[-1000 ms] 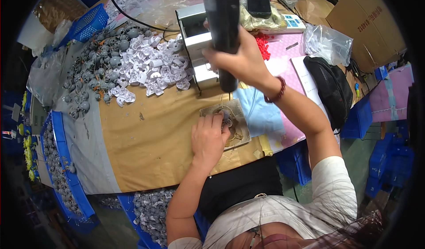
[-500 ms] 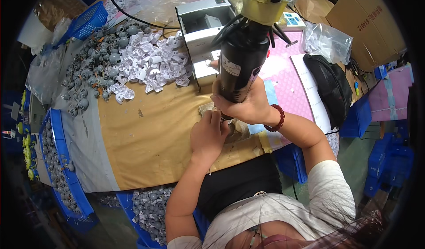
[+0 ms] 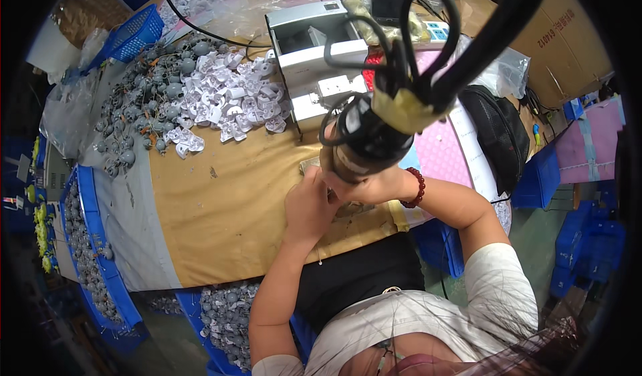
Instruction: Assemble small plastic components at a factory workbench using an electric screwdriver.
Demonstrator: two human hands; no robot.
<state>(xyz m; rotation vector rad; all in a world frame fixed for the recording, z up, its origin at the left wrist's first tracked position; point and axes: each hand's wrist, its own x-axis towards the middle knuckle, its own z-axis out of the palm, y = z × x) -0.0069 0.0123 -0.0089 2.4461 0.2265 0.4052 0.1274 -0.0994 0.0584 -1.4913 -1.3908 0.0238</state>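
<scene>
My right hand (image 3: 374, 187), with a red bead bracelet at its wrist, is wrapped round a black electric screwdriver (image 3: 374, 135). Yellow tape and thick black cables are at the tool's top end, which leans to the right. My left hand (image 3: 307, 205) is closed just below and left of the tool's lower end, close against my right hand. What its fingers hold is hidden by the hands and the tool. Under both hands lies a worn brown patch (image 3: 354, 209) on the table's front edge.
White plastic parts (image 3: 234, 95) and grey ball-shaped parts with wires (image 3: 134, 108) are heaped at left. Behind my hands stands a grey-white machine (image 3: 314, 55). A black mesh pouch (image 3: 495, 135) lies at right. Blue bins (image 3: 87, 229) of grey parts stand left and below.
The screwdriver has tipped, its top swinging down and to the right with its cables. My right hand has dropped closer to my left. A dark phone-like slab behind has become visible.
</scene>
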